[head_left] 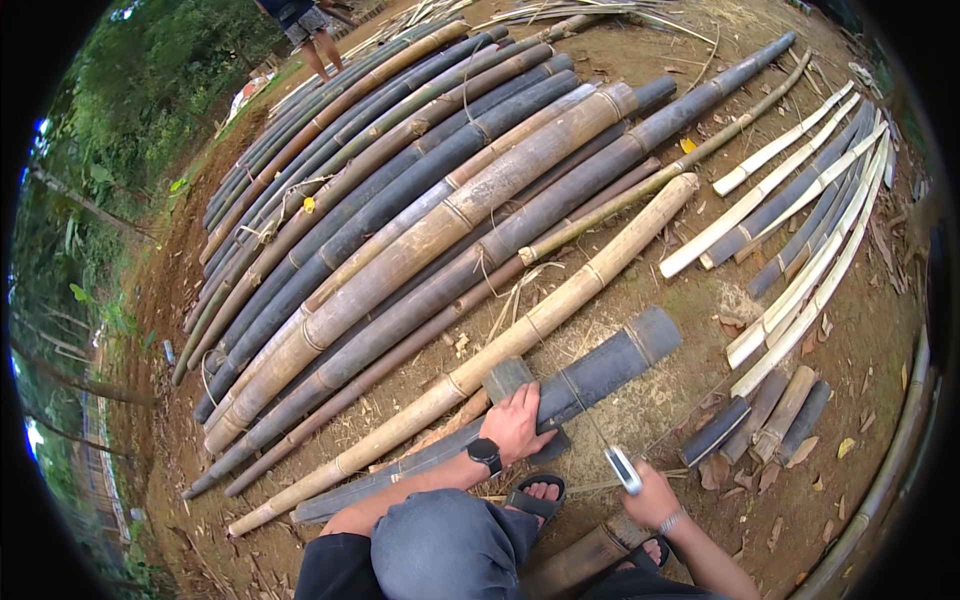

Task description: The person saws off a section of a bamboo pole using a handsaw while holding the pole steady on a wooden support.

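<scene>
A dark bamboo pole (600,372) lies across a short dark wooden block (508,378) in front of me. My left hand (512,422), with a watch on its wrist, presses down on the pole, fingers curved over its far side and thumb spread along it. My right hand (652,498) is closed round the pale grip of what looks like a hand saw (622,470). Its thin blade shows nearly edge-on and reaches to the pole just right of my left hand. Whether the blade sits in a cut cannot be made out. Pale sawdust covers the ground below.
Many long bamboo poles (470,210) lie side by side beyond. A tan pole (500,355) is closest. Split pale strips (800,290) fan out at right, above several short cut pieces (770,415). A thick bamboo piece (580,560) lies by my feet. Another person (305,30) stands far off.
</scene>
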{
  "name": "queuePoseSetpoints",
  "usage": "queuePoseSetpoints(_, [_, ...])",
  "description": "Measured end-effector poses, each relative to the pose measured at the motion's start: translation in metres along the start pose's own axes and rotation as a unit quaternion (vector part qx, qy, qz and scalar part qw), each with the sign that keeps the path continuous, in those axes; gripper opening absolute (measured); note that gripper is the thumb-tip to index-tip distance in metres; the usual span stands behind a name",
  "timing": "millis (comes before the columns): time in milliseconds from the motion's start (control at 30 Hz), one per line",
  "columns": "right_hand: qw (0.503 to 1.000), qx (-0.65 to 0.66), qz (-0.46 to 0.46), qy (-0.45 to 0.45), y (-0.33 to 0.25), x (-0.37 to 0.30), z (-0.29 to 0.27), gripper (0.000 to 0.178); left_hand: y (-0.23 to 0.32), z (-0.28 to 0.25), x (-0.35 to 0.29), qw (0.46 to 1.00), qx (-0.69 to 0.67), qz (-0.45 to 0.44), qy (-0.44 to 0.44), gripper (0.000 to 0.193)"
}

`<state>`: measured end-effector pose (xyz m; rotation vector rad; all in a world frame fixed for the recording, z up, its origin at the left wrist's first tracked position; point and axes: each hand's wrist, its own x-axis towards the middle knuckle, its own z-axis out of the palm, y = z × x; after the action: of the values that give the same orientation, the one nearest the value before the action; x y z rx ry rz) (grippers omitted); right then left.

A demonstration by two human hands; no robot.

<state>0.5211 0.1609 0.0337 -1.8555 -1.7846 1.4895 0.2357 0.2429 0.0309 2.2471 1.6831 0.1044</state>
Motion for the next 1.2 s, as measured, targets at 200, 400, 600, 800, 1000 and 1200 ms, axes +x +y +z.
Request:
queuePoseSetpoints(200, [0.999,-0.016,0.031,-0.023,-0.036,0.022,-0.004,0.029,-0.014,0.006,-0.007,1.0,0.004,-0.018,0.006,0.091])
queuePoseSetpoints(400, [0.999,-0.034,-0.026,0.016,0.002,0.003,0.008,0.032,-0.003,0.006,-0.005,1.0,-0.007,0.016,0.011,0.09])
queuePoseSetpoints(600, [1.0,-0.006,0.024,0.005,-0.026,0.023,0.003,0.033,-0.014,0.001,0.002,1.0,0.001,0.003,0.024,0.091])
queuePoseSetpoints(800, [1.0,0.009,0.021,-0.001,-0.018,0.04,0.01,0.031,-0.008,0.008,-0.002,1.0,0.001,0.011,0.024,0.091])
queuePoseSetpoints(1000, [1.0,-0.002,0.003,0.016,-0.018,-0.009,-0.001,0.024,-0.007,-0.002,-0.002,0.999,-0.029,-0.014,-0.019,0.087])
queuePoseSetpoints(1200, [0.999,-0.009,0.048,0.003,-0.042,0.039,0.006,0.028,-0.01,0.001,0.001,1.0,-0.017,-0.014,-0.013,0.091])
